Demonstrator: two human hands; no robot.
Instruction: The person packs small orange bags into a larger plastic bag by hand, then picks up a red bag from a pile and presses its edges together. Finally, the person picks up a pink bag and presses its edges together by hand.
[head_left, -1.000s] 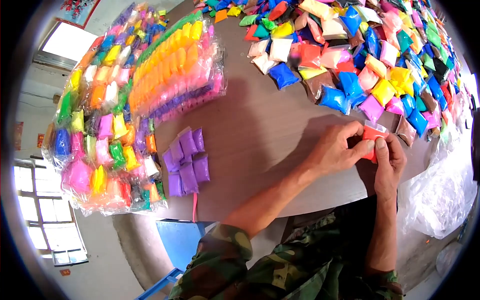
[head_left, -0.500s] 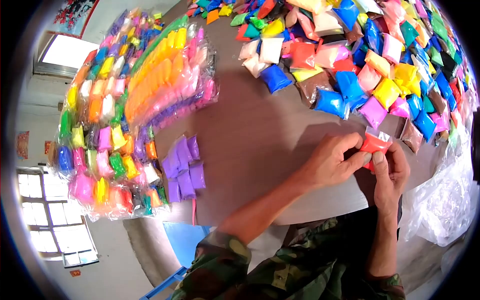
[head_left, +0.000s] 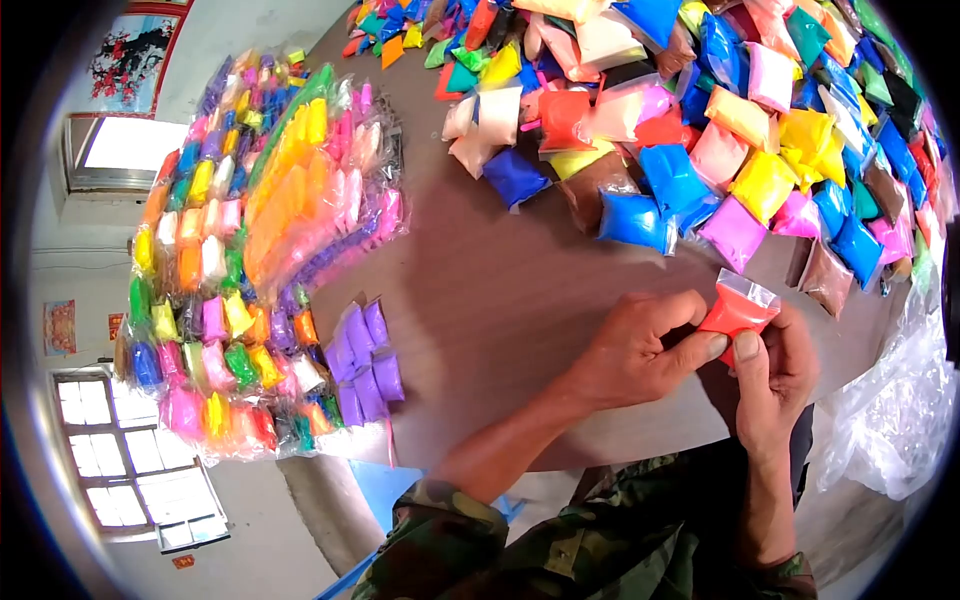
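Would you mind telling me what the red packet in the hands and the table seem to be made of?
The red packet looks like thin clear plastic film, glossy, with a see-through strip at its top; the red filling looks soft and matte, perhaps clay. The table looks like wood or laminate, brown and dull, with faint streaks.

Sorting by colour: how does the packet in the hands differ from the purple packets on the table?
The red packet is single, pinched by the left hand and right hand; the purple packets are several, lying untouched on the table. The red packet is near the loose pile; the purple packets, by the bagged bundles. Both are small filled plastic packets.
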